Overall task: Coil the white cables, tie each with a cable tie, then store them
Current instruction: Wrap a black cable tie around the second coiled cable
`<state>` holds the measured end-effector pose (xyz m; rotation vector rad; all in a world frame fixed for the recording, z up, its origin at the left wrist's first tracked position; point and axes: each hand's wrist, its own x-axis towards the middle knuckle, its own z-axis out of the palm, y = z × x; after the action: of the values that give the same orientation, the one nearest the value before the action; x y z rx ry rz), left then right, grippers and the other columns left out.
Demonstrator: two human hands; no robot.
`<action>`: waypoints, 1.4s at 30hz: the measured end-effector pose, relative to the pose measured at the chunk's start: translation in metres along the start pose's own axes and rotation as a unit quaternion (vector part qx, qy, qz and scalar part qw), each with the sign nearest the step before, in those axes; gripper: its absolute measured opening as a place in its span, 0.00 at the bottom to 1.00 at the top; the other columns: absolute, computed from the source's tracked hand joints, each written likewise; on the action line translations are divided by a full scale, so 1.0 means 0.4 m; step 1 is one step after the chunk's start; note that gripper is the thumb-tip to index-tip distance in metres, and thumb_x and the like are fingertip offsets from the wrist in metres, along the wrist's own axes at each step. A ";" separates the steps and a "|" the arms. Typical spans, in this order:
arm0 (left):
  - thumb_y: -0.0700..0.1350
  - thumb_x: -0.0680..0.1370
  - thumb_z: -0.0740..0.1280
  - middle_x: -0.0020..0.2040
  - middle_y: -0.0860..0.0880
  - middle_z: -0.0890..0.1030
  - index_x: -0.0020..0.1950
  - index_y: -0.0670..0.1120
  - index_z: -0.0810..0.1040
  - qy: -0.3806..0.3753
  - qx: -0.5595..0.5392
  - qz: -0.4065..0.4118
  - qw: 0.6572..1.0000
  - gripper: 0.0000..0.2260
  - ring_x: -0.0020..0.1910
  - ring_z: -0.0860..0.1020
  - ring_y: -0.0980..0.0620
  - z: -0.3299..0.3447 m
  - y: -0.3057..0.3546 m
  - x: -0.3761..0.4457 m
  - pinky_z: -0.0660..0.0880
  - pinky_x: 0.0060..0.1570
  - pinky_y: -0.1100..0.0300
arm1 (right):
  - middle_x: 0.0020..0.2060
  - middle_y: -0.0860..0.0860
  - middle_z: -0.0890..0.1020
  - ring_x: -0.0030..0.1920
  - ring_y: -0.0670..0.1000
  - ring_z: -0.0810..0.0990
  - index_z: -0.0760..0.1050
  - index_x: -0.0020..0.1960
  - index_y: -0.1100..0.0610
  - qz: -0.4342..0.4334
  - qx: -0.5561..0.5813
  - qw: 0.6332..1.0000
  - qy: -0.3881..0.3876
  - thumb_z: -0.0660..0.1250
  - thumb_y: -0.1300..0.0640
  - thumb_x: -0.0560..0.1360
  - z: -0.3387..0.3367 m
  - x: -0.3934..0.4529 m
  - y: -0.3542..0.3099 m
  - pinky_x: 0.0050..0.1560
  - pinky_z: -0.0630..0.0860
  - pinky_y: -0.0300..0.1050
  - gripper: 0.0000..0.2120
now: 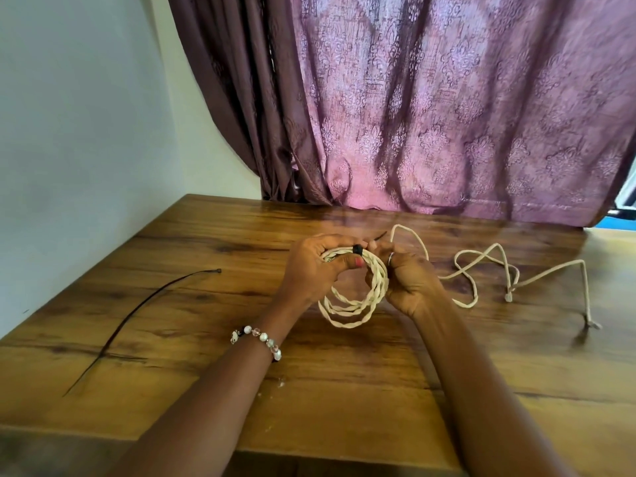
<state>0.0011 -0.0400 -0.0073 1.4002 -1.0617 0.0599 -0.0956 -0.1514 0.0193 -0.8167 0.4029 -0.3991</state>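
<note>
A coiled white cable (347, 309) hangs between both hands above the middle of the wooden table (206, 256). My left hand (309, 266) grips the coil's top left, thumb across the strands. A black cable tie (358, 249) wraps the top of the coil, its thin tail sticking out to the right. My right hand (407, 277) holds the coil's right side and pinches the tie's tail between its fingertips. A second white cable (499, 270) lies loose and uncoiled on the table to the right.
Several spare black cable ties (137, 311) lie in a long bundle on the left of the table. A purple curtain (447, 115) hangs behind the table's far edge, and a pale wall (69, 132) bounds the left side.
</note>
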 end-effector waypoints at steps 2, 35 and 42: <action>0.41 0.69 0.75 0.38 0.55 0.83 0.48 0.46 0.83 -0.008 -0.063 -0.059 0.996 0.09 0.34 0.80 0.61 0.009 0.008 -0.005 0.74 0.34 0.68 | 0.30 0.56 0.82 0.28 0.50 0.80 0.76 0.41 0.67 -0.070 -0.053 0.996 0.021 0.59 0.72 0.76 0.002 0.000 0.001 0.24 0.76 0.39 0.09; 0.38 0.64 0.77 0.50 0.42 0.84 0.53 0.45 0.81 -0.028 -0.117 -0.091 0.989 0.19 0.51 0.83 0.45 -0.040 0.020 0.010 0.79 0.53 0.51 | 0.38 0.52 0.86 0.40 0.54 0.84 0.83 0.43 0.60 -0.435 -0.323 0.838 -0.066 0.76 0.66 0.66 -0.031 0.023 -0.010 0.44 0.81 0.49 0.07; 0.37 0.64 0.78 0.48 0.47 0.85 0.52 0.45 0.80 -0.010 -0.094 -0.073 0.993 0.18 0.50 0.83 0.51 -0.032 0.025 0.010 0.79 0.51 0.57 | 0.43 0.52 0.86 0.44 0.52 0.84 0.82 0.50 0.64 -0.426 -0.298 0.851 -0.077 0.73 0.67 0.68 -0.025 0.021 -0.006 0.45 0.80 0.43 0.11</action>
<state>0.0042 -0.0293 0.0052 1.3061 -0.9534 -0.1575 -0.0938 -0.1632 0.0135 -1.6282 -0.0309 -1.0578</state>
